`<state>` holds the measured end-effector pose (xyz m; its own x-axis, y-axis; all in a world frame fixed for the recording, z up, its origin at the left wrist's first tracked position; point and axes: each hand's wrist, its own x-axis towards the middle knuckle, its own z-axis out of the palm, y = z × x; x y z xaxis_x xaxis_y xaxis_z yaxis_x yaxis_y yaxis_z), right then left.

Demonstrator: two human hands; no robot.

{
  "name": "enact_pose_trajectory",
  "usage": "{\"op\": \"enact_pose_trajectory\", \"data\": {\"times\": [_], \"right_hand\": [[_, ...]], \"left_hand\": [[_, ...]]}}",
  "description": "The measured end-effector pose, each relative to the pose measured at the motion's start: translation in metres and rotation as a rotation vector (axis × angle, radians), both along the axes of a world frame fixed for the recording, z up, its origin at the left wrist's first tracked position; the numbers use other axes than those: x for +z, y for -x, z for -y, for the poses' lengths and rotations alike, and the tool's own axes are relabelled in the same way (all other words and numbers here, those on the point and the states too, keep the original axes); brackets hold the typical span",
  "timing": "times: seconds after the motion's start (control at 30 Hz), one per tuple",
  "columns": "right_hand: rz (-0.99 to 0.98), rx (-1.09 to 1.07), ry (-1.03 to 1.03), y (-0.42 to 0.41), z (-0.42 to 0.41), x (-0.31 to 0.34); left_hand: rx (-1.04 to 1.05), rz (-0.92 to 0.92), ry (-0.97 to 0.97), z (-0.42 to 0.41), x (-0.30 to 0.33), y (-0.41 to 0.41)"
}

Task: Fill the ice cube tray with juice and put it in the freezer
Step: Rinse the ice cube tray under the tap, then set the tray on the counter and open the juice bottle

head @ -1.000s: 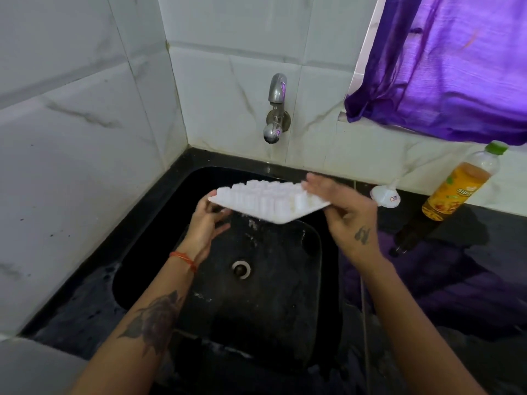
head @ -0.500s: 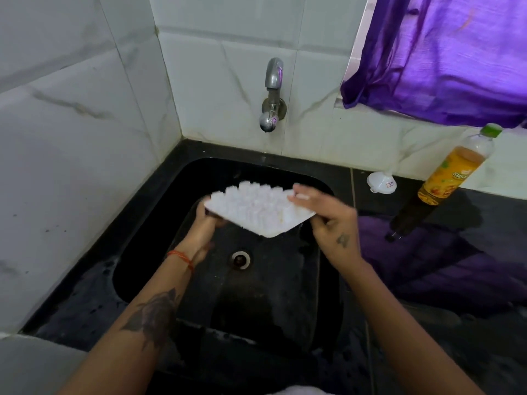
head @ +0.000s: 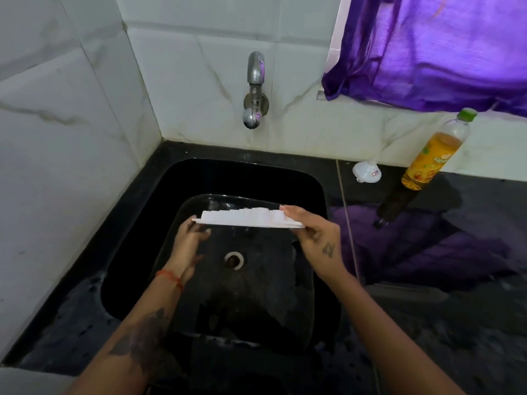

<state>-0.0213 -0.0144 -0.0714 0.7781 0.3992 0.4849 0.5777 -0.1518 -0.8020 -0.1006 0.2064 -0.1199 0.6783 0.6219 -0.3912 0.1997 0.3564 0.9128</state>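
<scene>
The left hand (head: 189, 238) is seen gripping the left end of the ice cube tray (head: 247, 218), fingers curled beneath its rim. The right hand (head: 315, 235) is clamped on the right end, fingers laid over the top edge and thumb below. The tray is held between both hands above the sink (head: 137, 223), roughly over the drain (head: 234, 260), cell bottoms turned upward and the rim nearly level. No liquid is observed in or falling from the tray.

The step in hand is judged to be draining the inverted tray over the sink, ahead of filling. The next move is judged to call for the tray to be turned cells-up and set level on the counter (head: 470, 323) to the right of the sink, so that one hand is freed for pouring. The juice bottle (head: 433, 155) stands capped at the wall, well to the right of the sink, with a small white funnel (head: 366, 172) between bottle and sink. The tap (head: 254, 89) is mounted behind the sink.
</scene>
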Motion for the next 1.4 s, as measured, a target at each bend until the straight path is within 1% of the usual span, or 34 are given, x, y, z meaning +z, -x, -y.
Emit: {"op": "enact_pose_trajectory", "data": {"times": [0.07,0.13,0.17,0.27,0.3,0.4,0.43,0.53,0.6,0.67,0.73,0.8,0.83,0.93,1.0,1.03,1.13,1.2,1.3,1.4], "right_hand": [[0.077,-0.044,-0.044,0.001,0.006,-0.001],[0.177,-0.032,-0.058,0.001,0.010,0.002],[0.173,-0.009,-0.050,0.001,0.011,-0.001],[0.032,0.057,0.039,0.005,0.016,-0.008],[0.042,0.043,0.040,0.004,0.020,-0.009],[0.158,0.018,-0.050,0.000,0.031,-0.004],[0.146,0.048,-0.048,-0.002,0.034,-0.004],[-0.052,0.146,0.037,-0.004,0.048,-0.008],[-0.092,0.146,0.020,-0.004,0.062,-0.006],[-0.101,0.128,-0.006,-0.007,0.078,0.000],[-0.121,0.058,0.042,-0.018,0.097,0.004],[-0.205,-0.007,0.115,-0.033,0.120,0.005],[-0.282,-0.018,0.110,-0.040,0.132,0.007],[-0.521,-0.036,-0.061,-0.056,0.175,0.013],[-0.569,-0.124,-0.088,-0.065,0.209,0.015],[-0.571,-0.180,-0.060,-0.069,0.226,0.014],[-0.593,-0.356,0.109,-0.079,0.274,0.007],[-0.630,-0.427,0.191,-0.083,0.301,-0.001],[-0.687,-0.494,0.243,-0.082,0.333,-0.016],[-0.753,-0.552,0.261,-0.079,0.354,-0.034]], "left_hand": [[0.049,0.060,-0.045,0.005,-0.005,0.005],[0.029,0.098,-0.083,0.012,-0.006,0.006],[0.000,0.096,-0.089,0.016,-0.006,0.005],[-0.046,0.030,-0.005,0.026,-0.013,0.009],[-0.036,0.036,0.007,0.029,-0.015,0.013],[-0.026,0.055,-0.079,0.041,-0.017,0.017],[-0.028,0.048,-0.086,0.047,-0.018,0.016],[0.042,0.028,0.012,0.064,-0.020,0.013],[0.072,0.029,0.018,0.074,-0.023,0.012],[0.064,0.031,-0.013,0.084,-0.021,0.011],[0.058,0.030,-0.058,0.097,-0.012,0.004],[0.059,0.033,-0.105,0.112,-0.001,-0.007],[0.047,0.028,-0.137,0.122,0.006,-0.013],[-0.017,-0.023,-0.257,0.154,0.022,-0.030],[-0.065,-0.055,-0.325,0.177,0.028,-0.041],[-0.097,-0.058,-0.340,0.189,0.030,-0.046],[-0.209,-0.074,-0.375,0.224,0.031,-0.061],[-0.280,-0.093,-0.393,0.245,0.030,-0.072],[-0.374,-0.122,-0.415,0.272,0.022,-0.085],[-0.412,-0.164,-0.449,0.289,0.014,-0.095]]}}
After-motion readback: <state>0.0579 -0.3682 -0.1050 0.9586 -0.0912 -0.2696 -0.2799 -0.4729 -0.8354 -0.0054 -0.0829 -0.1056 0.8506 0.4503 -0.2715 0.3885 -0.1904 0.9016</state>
